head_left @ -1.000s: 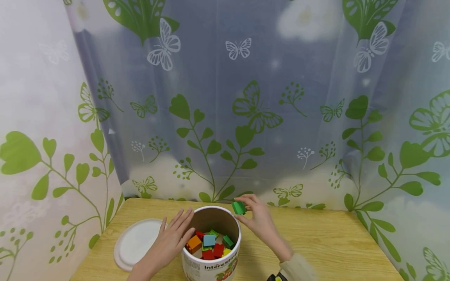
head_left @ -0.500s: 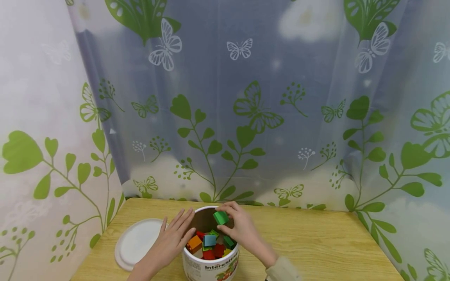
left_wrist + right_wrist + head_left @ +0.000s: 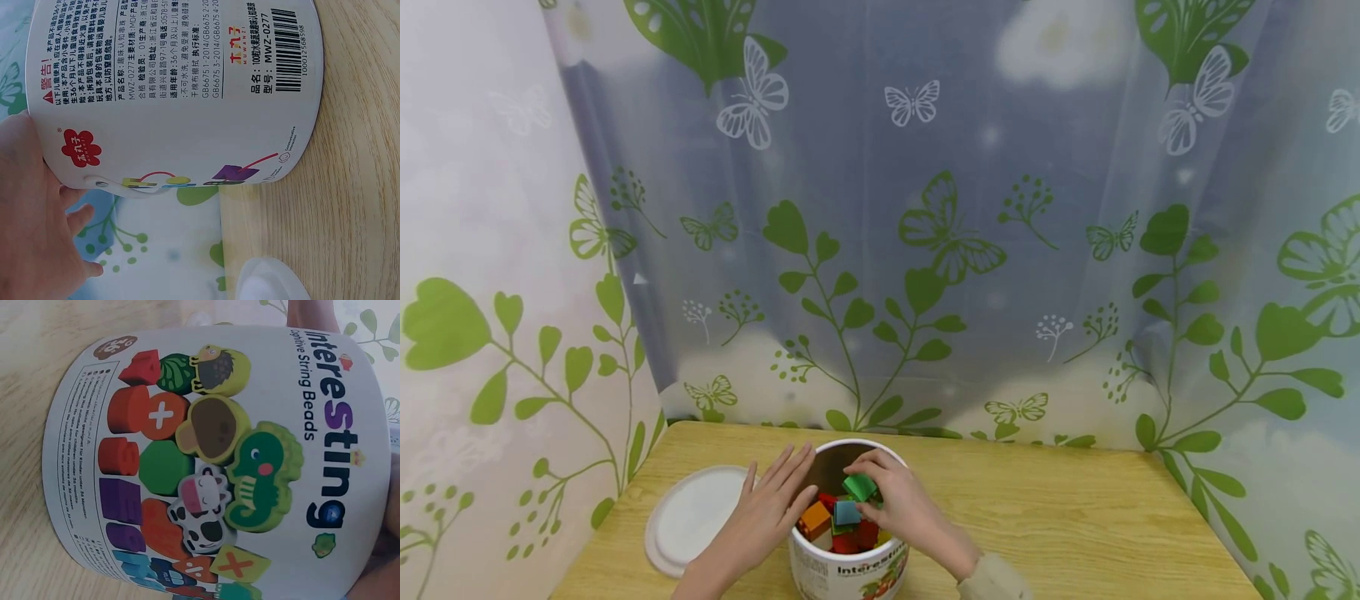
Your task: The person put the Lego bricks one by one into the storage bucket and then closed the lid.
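A white printed bucket (image 3: 842, 570) stands at the table's front, holding several toy building blocks, among them an orange block (image 3: 814, 521) and a light blue block (image 3: 847, 512). Inside its mouth my right hand (image 3: 906, 502) pinches a green block (image 3: 860, 487) between fingers and thumb, just above the others. My left hand (image 3: 769, 500) rests on the left rim with fingers straight. The left wrist view shows the left hand (image 3: 37, 212) against the bucket's side. In the right wrist view the printed wall (image 3: 206, 462) covers most of the right hand.
A round white lid (image 3: 696, 517) lies on the wooden table (image 3: 1075, 517), left of the bucket and partly behind the left forearm. Behind the table hangs a curtain (image 3: 880, 292) printed with leaves and butterflies.
My right hand has brought the green block from beyond the right rim, leftward and down into the bucket. The left hand has stayed on the rim.
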Demonstrator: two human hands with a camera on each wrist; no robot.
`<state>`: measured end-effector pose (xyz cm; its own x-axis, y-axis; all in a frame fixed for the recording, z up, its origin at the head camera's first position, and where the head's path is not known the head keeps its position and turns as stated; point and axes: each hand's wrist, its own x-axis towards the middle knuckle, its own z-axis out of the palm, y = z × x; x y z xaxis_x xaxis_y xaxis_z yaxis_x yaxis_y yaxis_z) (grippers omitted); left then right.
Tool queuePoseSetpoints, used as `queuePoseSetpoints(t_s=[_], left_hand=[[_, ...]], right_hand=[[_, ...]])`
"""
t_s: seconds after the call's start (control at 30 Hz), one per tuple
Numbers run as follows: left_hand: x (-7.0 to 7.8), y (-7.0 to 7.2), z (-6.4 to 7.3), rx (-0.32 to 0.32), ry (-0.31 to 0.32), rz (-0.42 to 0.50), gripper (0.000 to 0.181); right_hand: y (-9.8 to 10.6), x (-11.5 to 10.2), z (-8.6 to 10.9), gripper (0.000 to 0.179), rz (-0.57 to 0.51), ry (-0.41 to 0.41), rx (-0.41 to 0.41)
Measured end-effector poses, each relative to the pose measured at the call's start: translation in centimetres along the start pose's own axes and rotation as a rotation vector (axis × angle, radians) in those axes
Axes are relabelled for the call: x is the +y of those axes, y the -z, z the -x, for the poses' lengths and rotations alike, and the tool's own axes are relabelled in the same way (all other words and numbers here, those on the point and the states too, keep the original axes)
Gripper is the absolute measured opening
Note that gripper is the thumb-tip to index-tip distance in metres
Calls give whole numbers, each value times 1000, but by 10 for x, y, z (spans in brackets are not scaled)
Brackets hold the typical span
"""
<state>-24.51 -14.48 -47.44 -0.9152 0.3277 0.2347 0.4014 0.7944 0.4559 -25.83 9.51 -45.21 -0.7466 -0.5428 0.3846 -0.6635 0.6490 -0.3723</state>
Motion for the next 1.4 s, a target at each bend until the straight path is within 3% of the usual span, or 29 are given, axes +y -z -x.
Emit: queuePoseSetpoints(t_s=[0.23, 0.37, 0.57, 0.8, 1.03, 1.17, 1.3, 1.4], left_hand=[[4, 2, 0, -6, -5, 13, 61], [4, 1, 0, -12, -1, 16, 62], [2, 0, -2, -26, 8, 19, 63], [0, 1, -1, -11, 3, 32, 62], [3, 2, 0, -8, 3, 13, 62], [4, 2, 1, 40, -25, 47, 59], [5, 7, 3, 165, -77, 120, 48], [2, 15, 3, 247, -70, 225, 38]], right_hand=[[3, -1, 1, 43, 20, -5, -18], [3, 1, 2, 37, -46, -16, 4], [7, 4, 5, 29, -192, -62, 93], [14, 4, 7, 21, -298, -87, 266], [18, 1, 8, 20, -377, -123, 303], [20, -5, 6, 24, -437, -141, 277], [20, -13, 3, 26, -492, -148, 243], [18, -21, -1, 26, -519, -143, 217]])
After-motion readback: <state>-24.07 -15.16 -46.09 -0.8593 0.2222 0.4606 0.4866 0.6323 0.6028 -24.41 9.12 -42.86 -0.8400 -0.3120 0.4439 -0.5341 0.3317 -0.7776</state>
